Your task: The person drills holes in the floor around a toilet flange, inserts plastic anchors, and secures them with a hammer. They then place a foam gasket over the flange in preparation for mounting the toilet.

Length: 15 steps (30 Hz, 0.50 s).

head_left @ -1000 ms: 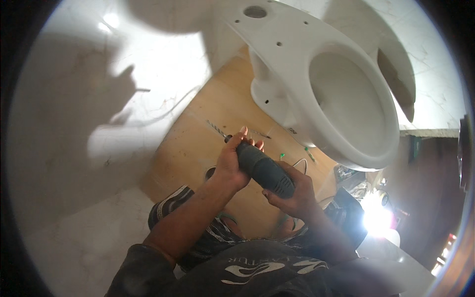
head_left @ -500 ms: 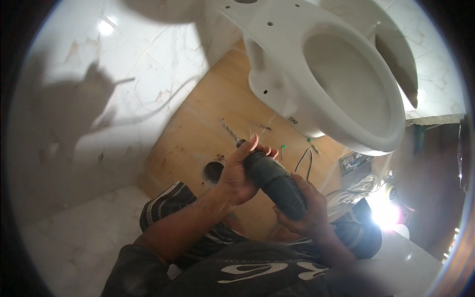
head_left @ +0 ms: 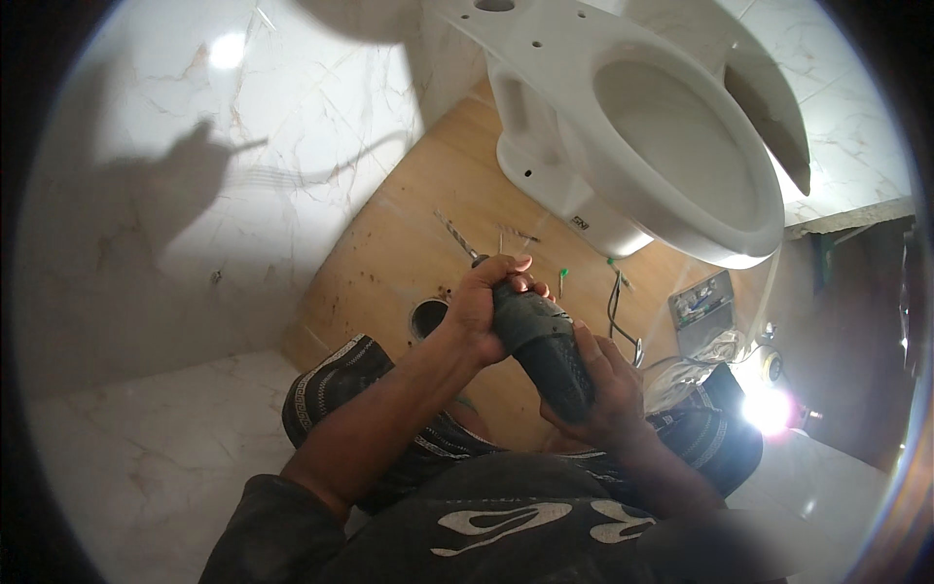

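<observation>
Drill [head_left: 541, 346] partly hidden (left hand [head_left: 481, 310]).

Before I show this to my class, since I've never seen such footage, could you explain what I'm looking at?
There is no robot here. A wide-lens camera on a person's head looks down, so straight edges seem bent. The bare left hand grips the front of a dark drill, and the right hand holds its rear. A long bit sticks out. On the tan floor stands a white toilet; there is also a round hole.
</observation>
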Each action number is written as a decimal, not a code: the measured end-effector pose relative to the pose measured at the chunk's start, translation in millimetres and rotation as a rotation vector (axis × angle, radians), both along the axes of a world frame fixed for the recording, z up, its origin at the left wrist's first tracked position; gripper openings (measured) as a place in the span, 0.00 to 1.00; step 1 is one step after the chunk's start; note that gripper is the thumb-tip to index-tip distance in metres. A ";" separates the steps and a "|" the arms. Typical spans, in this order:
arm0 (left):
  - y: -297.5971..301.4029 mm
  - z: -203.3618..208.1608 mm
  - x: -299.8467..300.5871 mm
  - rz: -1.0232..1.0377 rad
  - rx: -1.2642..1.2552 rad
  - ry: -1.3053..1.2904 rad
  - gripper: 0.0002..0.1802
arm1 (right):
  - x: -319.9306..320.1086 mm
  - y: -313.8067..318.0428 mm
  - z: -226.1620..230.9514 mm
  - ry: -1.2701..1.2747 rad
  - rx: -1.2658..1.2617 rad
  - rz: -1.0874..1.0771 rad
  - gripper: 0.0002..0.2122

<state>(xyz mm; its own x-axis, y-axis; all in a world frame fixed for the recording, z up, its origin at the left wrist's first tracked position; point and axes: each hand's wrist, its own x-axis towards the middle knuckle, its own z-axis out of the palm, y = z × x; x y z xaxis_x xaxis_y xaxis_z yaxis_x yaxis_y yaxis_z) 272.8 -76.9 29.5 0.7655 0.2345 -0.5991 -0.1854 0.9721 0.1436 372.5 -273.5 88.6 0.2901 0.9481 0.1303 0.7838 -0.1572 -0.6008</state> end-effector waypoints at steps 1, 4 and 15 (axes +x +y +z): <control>-0.2 -12.3 3.1 -0.012 -0.034 -0.029 0.23 | -1.7 -0.1 -1.4 -0.016 -0.018 -0.019 0.38; -4.4 -49.8 20.1 -0.005 -0.145 -0.068 0.21 | -0.2 1.4 -7.8 0.013 -0.148 -0.128 0.37; -90.1 -177.1 112.8 0.010 -0.290 0.172 0.14 | 54.5 -19.3 -63.9 0.207 -0.486 -0.387 0.29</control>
